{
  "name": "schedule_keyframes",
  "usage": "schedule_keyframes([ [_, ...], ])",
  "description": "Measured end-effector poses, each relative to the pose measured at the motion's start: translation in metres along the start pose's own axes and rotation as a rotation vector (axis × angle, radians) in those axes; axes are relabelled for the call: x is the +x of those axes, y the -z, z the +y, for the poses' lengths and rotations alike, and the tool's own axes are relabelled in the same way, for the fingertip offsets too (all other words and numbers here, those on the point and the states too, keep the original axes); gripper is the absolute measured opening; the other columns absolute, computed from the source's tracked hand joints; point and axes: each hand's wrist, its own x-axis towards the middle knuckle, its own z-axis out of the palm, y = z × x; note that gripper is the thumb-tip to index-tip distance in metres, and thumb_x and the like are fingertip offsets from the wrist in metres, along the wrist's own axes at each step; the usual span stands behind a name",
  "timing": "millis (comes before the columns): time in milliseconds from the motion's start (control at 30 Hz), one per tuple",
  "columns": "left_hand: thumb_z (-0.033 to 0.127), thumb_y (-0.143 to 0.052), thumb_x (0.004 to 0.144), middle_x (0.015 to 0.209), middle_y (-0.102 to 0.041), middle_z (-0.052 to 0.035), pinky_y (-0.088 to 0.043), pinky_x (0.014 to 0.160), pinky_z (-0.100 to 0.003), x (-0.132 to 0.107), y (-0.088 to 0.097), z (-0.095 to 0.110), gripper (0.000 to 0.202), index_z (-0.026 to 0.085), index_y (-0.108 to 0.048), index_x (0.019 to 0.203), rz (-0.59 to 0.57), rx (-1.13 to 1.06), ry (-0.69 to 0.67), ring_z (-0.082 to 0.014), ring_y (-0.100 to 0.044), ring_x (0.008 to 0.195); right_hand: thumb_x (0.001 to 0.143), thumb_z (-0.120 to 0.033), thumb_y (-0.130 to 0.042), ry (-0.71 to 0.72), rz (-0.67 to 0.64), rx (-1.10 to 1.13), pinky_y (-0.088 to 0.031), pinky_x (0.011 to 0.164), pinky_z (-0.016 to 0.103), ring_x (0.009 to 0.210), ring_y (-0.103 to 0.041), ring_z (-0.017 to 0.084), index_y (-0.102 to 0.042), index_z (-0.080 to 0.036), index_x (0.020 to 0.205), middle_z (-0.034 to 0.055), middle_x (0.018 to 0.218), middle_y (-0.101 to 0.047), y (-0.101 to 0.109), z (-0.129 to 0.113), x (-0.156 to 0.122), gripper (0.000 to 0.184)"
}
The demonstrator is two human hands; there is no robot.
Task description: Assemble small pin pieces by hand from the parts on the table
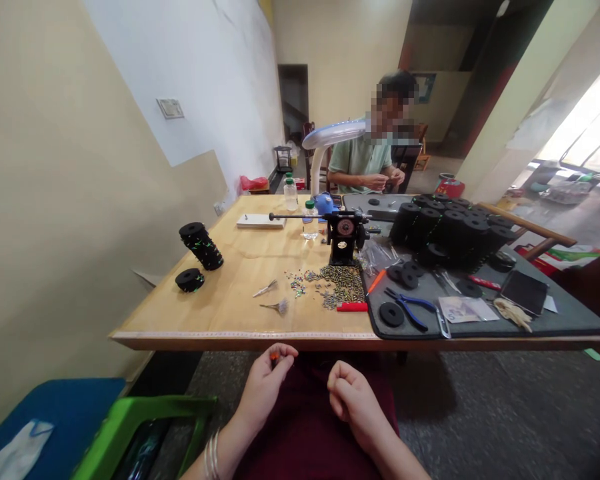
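Just in front of the table edge, my left hand [269, 375] is closed, thumb against fingers, around a small orange object [274, 359] too small to name. My right hand [352, 399] is curled with its fingertips pinched; whatever it holds, if anything, does not show. A gap separates the two hands above my dark red clothing [310, 420]. Nearest to them on the wooden table [225, 300] lie two little bundles of thin pieces [275, 306], a heap of small metal parts [343, 283] and a red lighter-like stick [352, 307].
A black winding machine [344, 233] with a long rod stands mid-table. Black foam rolls are stacked [450, 230] on the grey mat [450, 331], near blue pliers [411, 310]. More foam [200, 245] stands at left. Behind a lamp [335, 133] sits another person [365, 157]. A green crate [145, 404] is lower left.
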Motion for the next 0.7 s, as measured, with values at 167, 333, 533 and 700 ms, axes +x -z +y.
schedule_keyframes([
  [167, 0.026, -0.072, 0.066, 0.053, -0.039, 0.0078, -0.028, 0.054, -0.023, -0.005, -0.001, 0.002, 0.020, 0.014, -0.073, 0.082, -0.247, 0.122, 0.125, -0.0106, -0.034, 0.054, 0.070, -0.030, -0.055, -0.039, -0.020, 0.058, -0.011, 0.035, 0.018, 0.030, -0.025, 0.004, -0.046, -0.021, 0.067, -0.0092, 0.037, -0.049, -0.001, -0.002, -0.001, 0.013],
  [333, 0.036, -0.073, 0.067, 0.055, -0.045, 0.0056, -0.025, 0.052, -0.023, -0.005, -0.012, 0.012, 0.026, 0.014, -0.074, 0.081, -0.328, 0.036, 0.163, -0.0103, -0.033, 0.053, 0.073, -0.035, -0.059, -0.032, -0.028, -0.039, -0.015, 0.035, 0.017, 0.031, -0.028, 0.003, -0.046, -0.020, 0.067, -0.0091, 0.038, -0.051, -0.002, -0.003, -0.002, 0.020],
  [533, 0.038, -0.073, 0.067, 0.056, -0.055, 0.0021, -0.030, 0.055, -0.024, 0.001, -0.016, 0.013, 0.025, 0.013, -0.068, 0.064, -0.264, 0.075, 0.110, -0.0114, -0.039, 0.056, 0.071, -0.051, -0.068, -0.039, -0.076, -0.046, -0.023, 0.037, 0.016, 0.035, -0.042, 0.005, -0.053, -0.016, 0.071, -0.0026, 0.046, -0.061, 0.001, -0.002, 0.000, 0.038],
  [700, 0.039, -0.070, 0.070, 0.055, -0.056, 0.0016, -0.033, 0.056, -0.024, 0.002, -0.013, 0.011, 0.027, 0.013, -0.067, 0.065, -0.222, 0.122, 0.061, -0.0122, -0.043, 0.055, 0.073, -0.063, -0.064, -0.040, -0.093, 0.098, -0.043, 0.047, 0.021, 0.060, -0.064, 0.015, -0.063, -0.012, 0.091, 0.0096, 0.075, -0.073, 0.004, -0.005, 0.002, 0.055],
])
